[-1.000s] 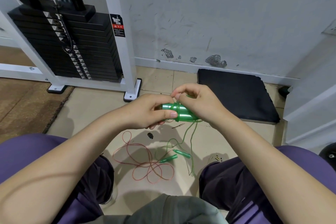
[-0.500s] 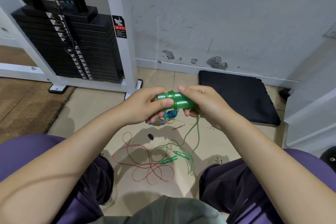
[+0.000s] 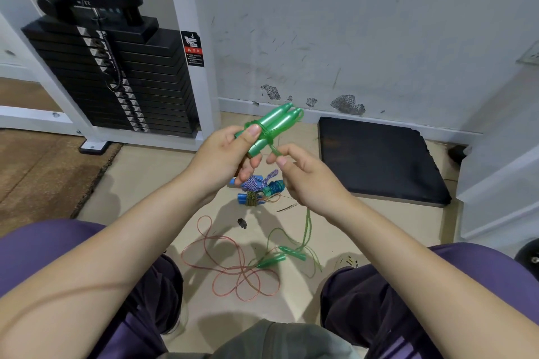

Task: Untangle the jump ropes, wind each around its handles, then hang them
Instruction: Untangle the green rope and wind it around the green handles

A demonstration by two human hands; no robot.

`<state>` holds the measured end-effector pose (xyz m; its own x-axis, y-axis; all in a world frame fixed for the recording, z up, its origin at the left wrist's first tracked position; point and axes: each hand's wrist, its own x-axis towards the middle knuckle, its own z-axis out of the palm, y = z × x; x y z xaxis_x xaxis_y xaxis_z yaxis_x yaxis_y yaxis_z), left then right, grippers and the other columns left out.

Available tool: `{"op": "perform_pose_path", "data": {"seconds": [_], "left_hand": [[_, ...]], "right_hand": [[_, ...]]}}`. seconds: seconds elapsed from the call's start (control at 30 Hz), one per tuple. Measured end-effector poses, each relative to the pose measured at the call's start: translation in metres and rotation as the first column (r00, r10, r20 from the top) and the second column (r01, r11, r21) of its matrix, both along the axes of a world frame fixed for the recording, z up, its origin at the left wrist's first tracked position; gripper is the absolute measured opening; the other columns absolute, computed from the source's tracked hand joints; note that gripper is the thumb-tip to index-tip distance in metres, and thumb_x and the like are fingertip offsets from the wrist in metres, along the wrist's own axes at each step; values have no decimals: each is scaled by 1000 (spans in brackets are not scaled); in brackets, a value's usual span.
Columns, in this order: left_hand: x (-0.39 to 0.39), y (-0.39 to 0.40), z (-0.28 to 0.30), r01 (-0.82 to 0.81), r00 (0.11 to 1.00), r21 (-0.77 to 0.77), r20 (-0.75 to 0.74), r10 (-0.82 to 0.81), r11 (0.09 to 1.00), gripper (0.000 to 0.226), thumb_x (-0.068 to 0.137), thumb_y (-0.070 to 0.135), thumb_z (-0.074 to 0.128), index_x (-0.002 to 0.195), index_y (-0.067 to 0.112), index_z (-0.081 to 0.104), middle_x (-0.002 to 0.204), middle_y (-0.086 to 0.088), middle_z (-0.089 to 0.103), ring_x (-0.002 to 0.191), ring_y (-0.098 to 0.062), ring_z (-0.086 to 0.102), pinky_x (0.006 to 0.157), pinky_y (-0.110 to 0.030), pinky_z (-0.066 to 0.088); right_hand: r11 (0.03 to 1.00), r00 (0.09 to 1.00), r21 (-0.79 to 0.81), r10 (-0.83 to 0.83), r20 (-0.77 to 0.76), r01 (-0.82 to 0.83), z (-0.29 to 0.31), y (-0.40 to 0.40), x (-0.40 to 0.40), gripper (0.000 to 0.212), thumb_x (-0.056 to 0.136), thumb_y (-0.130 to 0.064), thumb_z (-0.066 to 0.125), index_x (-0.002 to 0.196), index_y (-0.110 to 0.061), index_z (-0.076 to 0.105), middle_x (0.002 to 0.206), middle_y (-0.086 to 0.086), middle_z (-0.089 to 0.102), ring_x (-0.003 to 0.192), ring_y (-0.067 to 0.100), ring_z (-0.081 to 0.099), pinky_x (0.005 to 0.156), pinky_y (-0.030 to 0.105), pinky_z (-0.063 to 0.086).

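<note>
Tiled floor (image 3: 140, 183) | left hand (image 3: 224, 154) grips green handles (image 3: 274, 122) | right hand (image 3: 303, 178) pinches green rope (image 3: 274, 150)

The left hand (image 3: 230, 151) covers the lower ends of the green handles (image 3: 269, 128), so their butts cannot be seen. The bundle on the floor (image 3: 256, 188) (blue handles, wound cord) sits partly behind both hands. The weight stack (image 3: 108, 73) runs off the top edge. The warning sticker (image 3: 192, 48) is too small to read.
</note>
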<state>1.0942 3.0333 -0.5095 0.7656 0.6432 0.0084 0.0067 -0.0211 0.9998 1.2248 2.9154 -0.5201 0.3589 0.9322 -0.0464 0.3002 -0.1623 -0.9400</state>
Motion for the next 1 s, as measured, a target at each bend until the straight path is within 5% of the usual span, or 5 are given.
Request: {"op": "perform_pose_path", "data": {"seconds": [0.23,0.37,0.6,0.77,1.0], "left_hand": [[-1,0,4,-74,997,36,-7,74,997,35,105,32,45,81,8,53,53,1,54,39,-13,39,39,-22,32],[0,3,1,-158,982,134,-77,170,978,34,103,35,48,85,8,55,49,2,54,38,-12,41,41,-22,34],[-1,22,-5,-98,890,602,-302,340,793,37,101,40,51,72,16,54,54,6,56,48,-5,48,52,-20,35],[1,17,-7,141,839,577,-501,213,804,37,100,41,51,84,8,56,77,-14,69,62,-24,56,67,-39,48],[1,-5,-2,400,847,277,-476,-237,874,30,103,31,49,80,13,49,59,0,55,42,-7,42,46,-21,33]], "right_hand": [[996,1000,-82,-16,-6,16,0,4,-5,38,104,-24,40,68,-18,51,46,-12,44,36,-1,36,42,12,27],[994,987,-110,45,156,-28,10,2,-11,34,103,-25,45,71,-16,55,49,-11,43,41,-1,38,45,11,30],[999,926,-27,54,373,-47,24,-9,-7,29,100,-26,52,75,-12,59,61,-5,52,54,2,42,53,16,32],[997,893,43,32,449,-58,30,-13,4,24,93,-25,64,72,-15,58,60,-1,49,55,9,36,54,26,30],[986,917,158,-106,383,48,30,-11,23,18,92,-20,65,77,-9,66,77,4,59,71,10,50,66,25,38]]}}
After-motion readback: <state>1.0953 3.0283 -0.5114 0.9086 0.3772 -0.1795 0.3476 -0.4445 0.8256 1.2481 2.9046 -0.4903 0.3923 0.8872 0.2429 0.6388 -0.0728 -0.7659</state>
